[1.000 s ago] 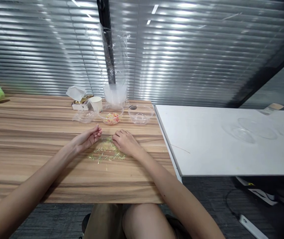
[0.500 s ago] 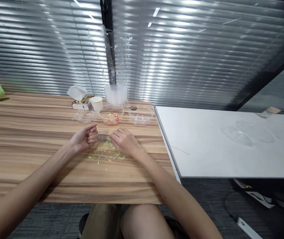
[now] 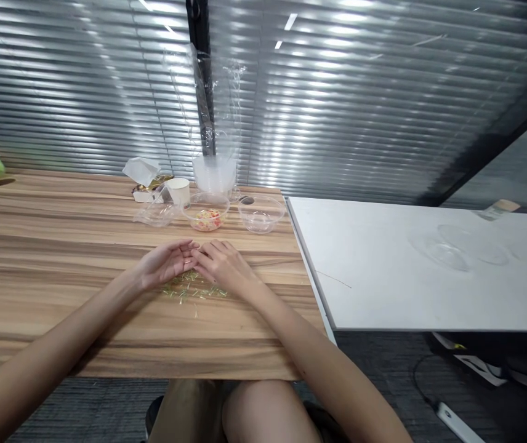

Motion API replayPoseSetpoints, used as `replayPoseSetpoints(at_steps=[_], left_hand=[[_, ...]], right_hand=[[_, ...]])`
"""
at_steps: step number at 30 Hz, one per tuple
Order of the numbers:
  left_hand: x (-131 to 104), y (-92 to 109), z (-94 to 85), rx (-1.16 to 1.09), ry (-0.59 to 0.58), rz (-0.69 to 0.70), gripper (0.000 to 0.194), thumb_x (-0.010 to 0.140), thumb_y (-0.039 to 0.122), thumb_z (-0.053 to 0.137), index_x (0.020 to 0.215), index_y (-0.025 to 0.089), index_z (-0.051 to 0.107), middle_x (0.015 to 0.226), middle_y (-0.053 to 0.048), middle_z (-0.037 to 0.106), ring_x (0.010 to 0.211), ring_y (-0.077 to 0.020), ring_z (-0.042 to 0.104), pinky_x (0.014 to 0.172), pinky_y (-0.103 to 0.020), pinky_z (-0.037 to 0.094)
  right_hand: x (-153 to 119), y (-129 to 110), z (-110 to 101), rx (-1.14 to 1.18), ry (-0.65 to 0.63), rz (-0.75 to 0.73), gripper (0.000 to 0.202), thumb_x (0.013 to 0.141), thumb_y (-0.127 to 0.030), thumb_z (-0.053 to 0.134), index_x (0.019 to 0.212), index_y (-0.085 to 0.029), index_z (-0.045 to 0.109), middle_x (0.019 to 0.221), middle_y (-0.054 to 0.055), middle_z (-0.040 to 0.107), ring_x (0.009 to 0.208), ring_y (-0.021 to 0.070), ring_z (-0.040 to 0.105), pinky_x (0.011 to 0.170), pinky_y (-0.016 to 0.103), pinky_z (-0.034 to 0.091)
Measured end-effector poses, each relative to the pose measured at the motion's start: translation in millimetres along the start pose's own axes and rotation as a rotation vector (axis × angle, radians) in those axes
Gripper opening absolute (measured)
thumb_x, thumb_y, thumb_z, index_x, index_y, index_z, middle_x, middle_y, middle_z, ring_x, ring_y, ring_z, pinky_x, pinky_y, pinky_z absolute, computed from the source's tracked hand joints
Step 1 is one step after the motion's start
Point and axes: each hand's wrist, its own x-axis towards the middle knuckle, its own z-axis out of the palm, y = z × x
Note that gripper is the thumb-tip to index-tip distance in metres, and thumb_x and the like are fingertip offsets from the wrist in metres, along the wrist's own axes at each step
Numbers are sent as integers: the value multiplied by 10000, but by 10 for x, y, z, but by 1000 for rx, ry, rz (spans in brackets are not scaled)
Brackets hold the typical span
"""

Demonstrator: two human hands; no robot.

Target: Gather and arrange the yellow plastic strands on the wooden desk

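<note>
My left hand (image 3: pixel 168 263) is cupped palm up over the wooden table, its fingers loosely spread. At its palm, the bent fingertips of my right hand (image 3: pixel 221 263) touch or nearly touch the left fingers; what they pinch, if anything, is too small to make out. Thin green and yellow bits (image 3: pixel 196 290) lie scattered on the table just below both hands. Behind the hands stands a clear bowl (image 3: pixel 207 220) with red and yellow pieces in it. A second clear bowl (image 3: pixel 262 223) sits to its right.
At the back are a paper cup (image 3: pixel 179 192), a tissue pack (image 3: pixel 142 172), a crumpled clear plastic piece (image 3: pixel 156 213) and a stack of cups in a tall plastic bag (image 3: pixel 215 175). Clear lids (image 3: pixel 450 252) lie on the white table (image 3: pixel 369 295) at right.
My left hand has opened from a loose fist and turned palm up, moving right. My right hand has shifted slightly left, to meet it.
</note>
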Motion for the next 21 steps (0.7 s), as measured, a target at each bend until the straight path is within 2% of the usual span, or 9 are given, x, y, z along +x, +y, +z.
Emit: replayPoseSetpoints(at_steps=[5, 9, 13, 21], left_hand=[[-36, 30, 4, 59, -96, 2, 286, 926, 56, 383, 852, 69, 659, 828, -125, 688, 747, -175, 675, 721, -283, 563], [-24, -9, -18, 81, -170, 26, 220, 894, 58, 450, 866, 95, 665, 815, -103, 697, 723, -175, 674, 670, -268, 562], [31, -84, -43, 78, -209, 21, 170, 857, 46, 500, 884, 85, 664, 833, -123, 698, 747, -199, 681, 674, -284, 561], [34, -156, -21, 56, -245, 10, 261, 899, 40, 392, 877, 82, 649, 804, -106, 692, 685, -181, 669, 624, -283, 563]], right_hand=[[20, 24, -31, -3, 35, 12, 236, 970, -304, 476, 1017, -130, 628, 983, 99, 626, 948, 213, 534, 803, 338, 422], [41, 3, -32, 3, 32, -9, 227, 969, -296, 478, 967, -134, 636, 1022, 106, 618, 957, 214, 526, 820, 354, 412], [31, -23, -5, 21, 10, -26, 167, 942, -260, 531, 941, -134, 641, 1091, 117, 605, 1001, 221, 512, 860, 368, 408], [4, -34, 27, 25, -14, -29, 138, 927, -222, 544, 961, -135, 645, 1063, 99, 615, 1020, 229, 504, 881, 363, 407]])
